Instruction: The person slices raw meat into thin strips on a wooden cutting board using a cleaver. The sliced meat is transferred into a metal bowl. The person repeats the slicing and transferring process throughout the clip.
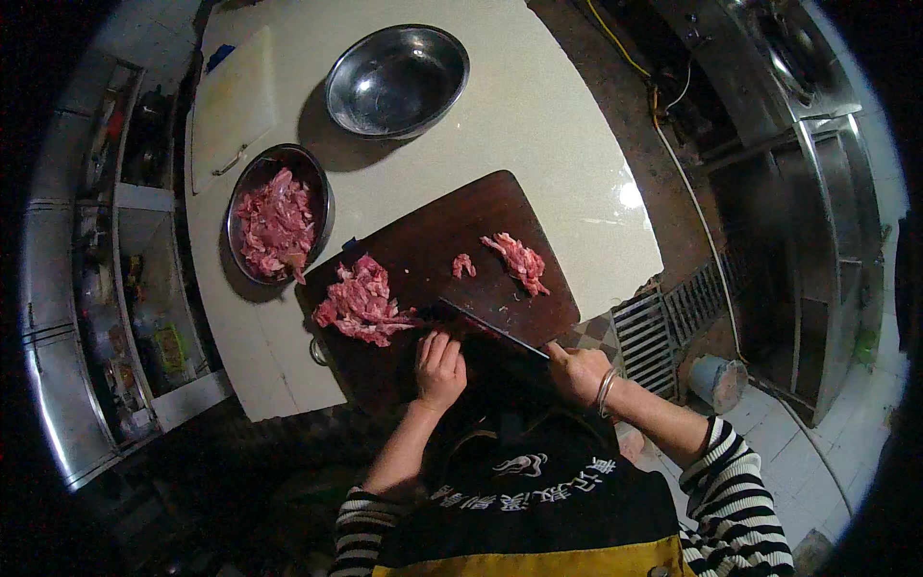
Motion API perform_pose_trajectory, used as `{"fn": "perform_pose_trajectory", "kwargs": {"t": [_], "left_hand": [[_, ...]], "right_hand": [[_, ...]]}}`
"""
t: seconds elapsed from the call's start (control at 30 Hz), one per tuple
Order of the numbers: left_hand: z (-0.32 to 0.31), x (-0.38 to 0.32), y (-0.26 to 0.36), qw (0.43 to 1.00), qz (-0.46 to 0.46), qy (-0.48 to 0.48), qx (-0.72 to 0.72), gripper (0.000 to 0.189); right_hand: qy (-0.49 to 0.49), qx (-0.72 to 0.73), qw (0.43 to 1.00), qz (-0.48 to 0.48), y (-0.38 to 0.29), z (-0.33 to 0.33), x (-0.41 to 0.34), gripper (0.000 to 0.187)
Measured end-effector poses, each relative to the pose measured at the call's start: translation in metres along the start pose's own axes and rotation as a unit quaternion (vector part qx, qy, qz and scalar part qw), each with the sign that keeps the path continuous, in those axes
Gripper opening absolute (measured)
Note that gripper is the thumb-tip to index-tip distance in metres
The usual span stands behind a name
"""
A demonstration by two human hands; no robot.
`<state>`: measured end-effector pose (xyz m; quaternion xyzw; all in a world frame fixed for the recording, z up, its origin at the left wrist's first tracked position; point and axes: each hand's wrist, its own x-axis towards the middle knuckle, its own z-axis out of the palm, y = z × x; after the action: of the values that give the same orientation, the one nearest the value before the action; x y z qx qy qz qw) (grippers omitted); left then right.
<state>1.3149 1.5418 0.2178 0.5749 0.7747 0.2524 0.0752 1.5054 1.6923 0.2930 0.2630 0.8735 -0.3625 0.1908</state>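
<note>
A knife [495,327] is in my right hand [583,373], its blade reaching up and left across the dark wooden cutting board [425,238]. Close by, my left hand [440,369] rests low over the board's near side with its fingers together. Those fingertips lie beside the thin end of a raw meat pile [364,303]; shadow hides whether they grip it. On the board's right side lie a small piece of meat [463,266] and a larger strip of cut meat [520,263].
A steel bowl [328,209] of raw meat stands left of the board. Farther back sit a shiny steel basin [396,83] and a white cutting board [238,108] on the pale table [519,115]. A floor grate [645,346] and a bucket [714,382] lie at right.
</note>
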Motion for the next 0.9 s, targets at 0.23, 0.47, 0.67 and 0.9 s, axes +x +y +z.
{"fn": "perform_pose_trajectory", "kwargs": {"t": [0.23, 0.47, 0.67, 0.9], "left_hand": [[0.006, 0.001, -0.001, 0.998, 0.042, 0.030, -0.029, 0.031], [0.018, -0.004, -0.013, 0.998, 0.041, 0.014, -0.055, 0.035], [0.018, -0.012, -0.017, 0.997, 0.022, -0.029, -0.063, 0.032], [0.001, -0.017, -0.015, 0.994, 0.043, -0.095, -0.031, 0.030]], "right_hand": [[-0.036, -0.044, 0.998, 0.009, -0.011, -0.010, -0.016, 0.026], [-0.074, -0.066, 0.995, -0.007, -0.013, -0.010, -0.009, 0.033], [-0.030, -0.045, 0.998, -0.022, -0.038, 0.009, 0.048, 0.034], [-0.028, -0.012, 0.999, 0.011, -0.015, 0.008, 0.012, 0.027]]}}
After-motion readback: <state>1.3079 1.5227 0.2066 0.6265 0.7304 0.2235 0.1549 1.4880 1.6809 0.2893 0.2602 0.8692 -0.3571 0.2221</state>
